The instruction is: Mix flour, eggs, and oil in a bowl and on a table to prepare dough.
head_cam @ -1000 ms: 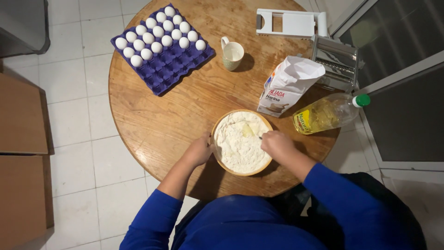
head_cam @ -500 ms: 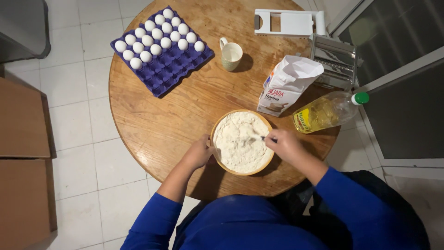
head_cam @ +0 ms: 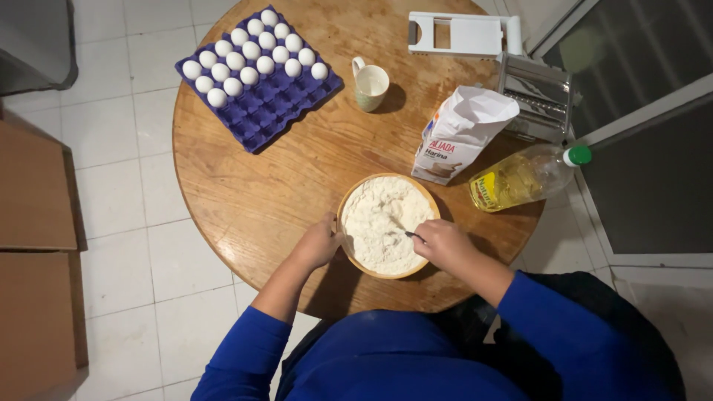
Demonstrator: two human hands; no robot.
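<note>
A wooden bowl (head_cam: 349,200) full of white flour (head_cam: 379,219) sits near the front edge of the round wooden table (head_cam: 252,200). My left hand (head_cam: 319,243) grips the bowl's left rim. At the bowl's right side, my right hand (head_cam: 443,243) is closed on a thin dark utensil (head_cam: 413,235) whose tip dips into the flour. Both sleeves are blue.
A purple egg tray (head_cam: 271,100) with several white eggs lies at the back left. A mug (head_cam: 370,83), a paper flour bag (head_cam: 460,134), an oil bottle (head_cam: 520,177), a white slicer (head_cam: 460,35) and a metal pasta machine (head_cam: 536,96) stand behind and to the right. Cardboard boxes (head_cam: 33,252) stand on the floor, left.
My right hand has shifted from above the bowl's right rim to its right side, moving the utensil through the flour. The flour surface looks more stirred. My left hand stays on the rim.
</note>
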